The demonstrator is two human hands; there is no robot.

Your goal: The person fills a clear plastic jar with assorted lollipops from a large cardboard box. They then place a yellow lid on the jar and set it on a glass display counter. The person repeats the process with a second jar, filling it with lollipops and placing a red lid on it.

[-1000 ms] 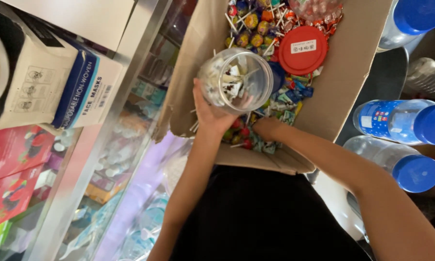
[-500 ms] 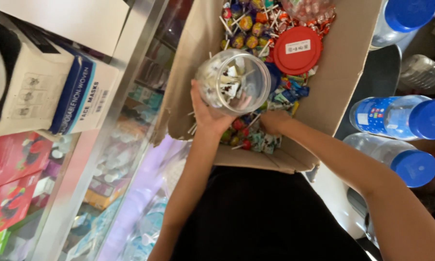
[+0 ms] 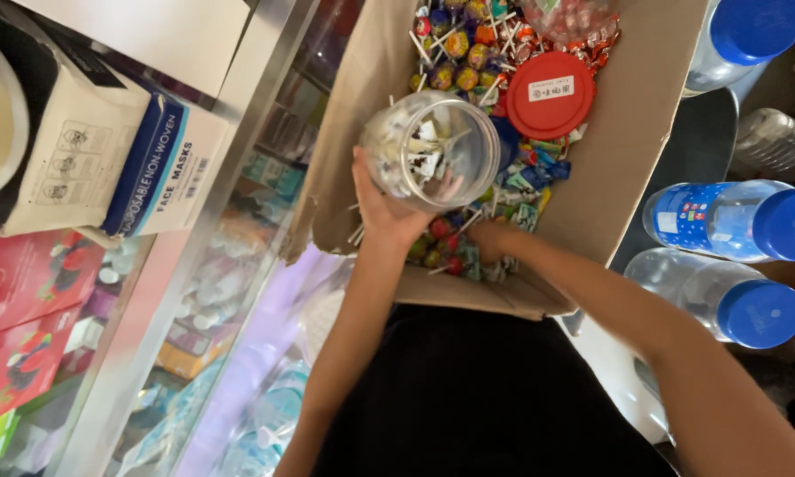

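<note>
My left hand (image 3: 387, 210) grips a clear plastic jar (image 3: 433, 150) from below, its open mouth facing me, with several wrapped sweets inside. The jar hovers over a cardboard box (image 3: 644, 124) full of lollipops (image 3: 457, 46) and wrapped candies. My right hand (image 3: 488, 240) reaches into the near part of the box among the candies; its fingers are buried in them, so I cannot see what they hold. A red round lid (image 3: 550, 94) lies on the sweets beside the jar.
A glass display counter with a metal edge (image 3: 194, 256) runs on the left, with boxes of face masks (image 3: 154, 168) and red cartons (image 3: 26, 309) on it. Large water bottles with blue caps (image 3: 759, 221) stand to the right of the box.
The jar and left hand have held almost still over the box. My right hand has shifted slightly deeper among the candies.
</note>
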